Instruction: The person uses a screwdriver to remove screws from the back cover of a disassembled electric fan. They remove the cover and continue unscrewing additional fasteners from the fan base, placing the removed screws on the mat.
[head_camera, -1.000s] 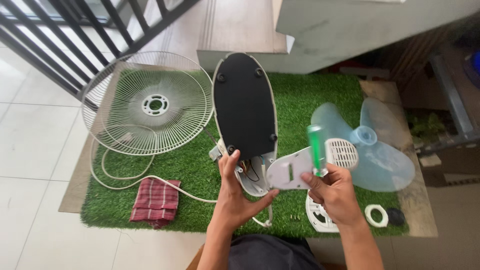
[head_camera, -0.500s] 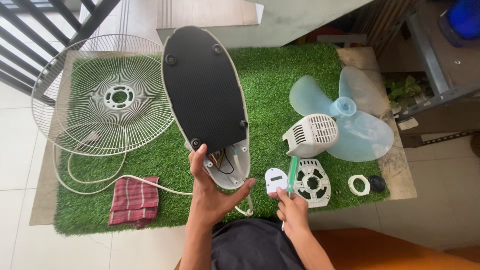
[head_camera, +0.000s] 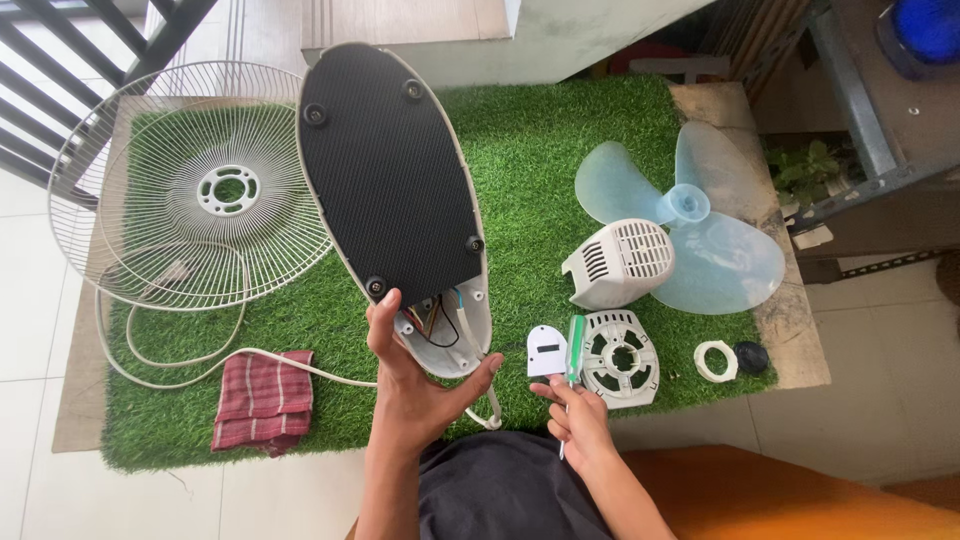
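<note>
Left hand (head_camera: 415, 385) fingers clamped on near end of fan base (head_camera: 390, 180): long oval, black bottom, white rim, wires showing, held over green mat (head_camera: 530, 150). Right hand (head_camera: 575, 420) fingers clamped on green screwdriver (head_camera: 575, 345), touching small white cover (head_camera: 546, 350).

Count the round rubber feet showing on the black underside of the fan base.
4. Two sit near the far end of the fan base, at and; two near the left hand, at and. None looks hidden.
</note>
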